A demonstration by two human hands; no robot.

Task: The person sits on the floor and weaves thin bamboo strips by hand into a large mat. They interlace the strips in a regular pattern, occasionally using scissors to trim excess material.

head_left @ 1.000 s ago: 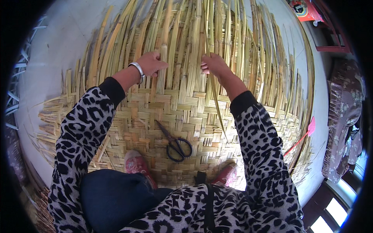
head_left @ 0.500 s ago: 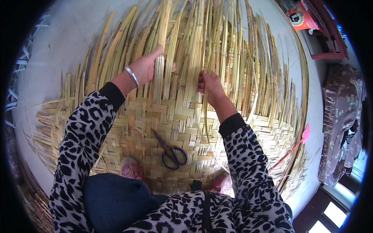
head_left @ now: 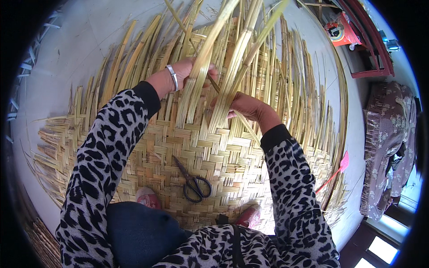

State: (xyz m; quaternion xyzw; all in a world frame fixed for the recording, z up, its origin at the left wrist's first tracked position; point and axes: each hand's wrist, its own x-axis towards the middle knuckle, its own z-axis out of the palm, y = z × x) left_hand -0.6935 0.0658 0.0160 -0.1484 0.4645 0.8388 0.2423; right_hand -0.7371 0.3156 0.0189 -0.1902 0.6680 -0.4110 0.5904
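A large woven mat [head_left: 223, 156] of yellow-green bamboo strips lies on the floor, its far half still loose strips [head_left: 286, 89]. My left hand [head_left: 185, 73], with a silver bangle at the wrist, is shut on a bundle of loose strips lifted up off the mat. Just to its right, my right hand [head_left: 248, 107] grips another raised bundle of strips. Both sleeves are leopard print. Black scissors [head_left: 193, 181] lie on the woven part, near my feet.
My pink shoes [head_left: 149, 198] rest on the mat's near edge. A pink fly swatter [head_left: 333, 174] lies at the mat's right edge. A red object [head_left: 342, 29] and a red frame stand at the upper right. A floral cloth [head_left: 386, 143] hangs at right.
Both hands have pulled closer together and lifted bundles of loose strips up toward the camera; earlier they pressed flat on the strips, farther apart.
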